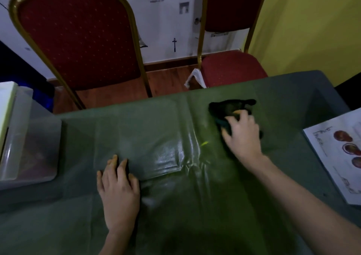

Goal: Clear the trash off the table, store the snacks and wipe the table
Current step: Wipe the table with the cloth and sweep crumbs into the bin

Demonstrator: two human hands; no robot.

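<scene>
A table covered with a green plastic cloth (160, 133) fills the lower part of the view. My right hand (242, 135) presses a dark cloth (228, 108) against the covering at the right of centre, fingers curled over it. Part of the cloth sticks out beyond my fingers toward the far edge. My left hand (117, 188) lies flat on the covering at the lower left, fingers spread, holding nothing. A wet, shiny, wrinkled patch (172, 159) shows between the two hands.
A translucent plastic storage box (29, 147) with a pale lid stands at the table's left edge. A printed sheet with pictures (338, 153) lies at the right edge. Two red chairs with gold frames (78, 39) stand beyond the far edge.
</scene>
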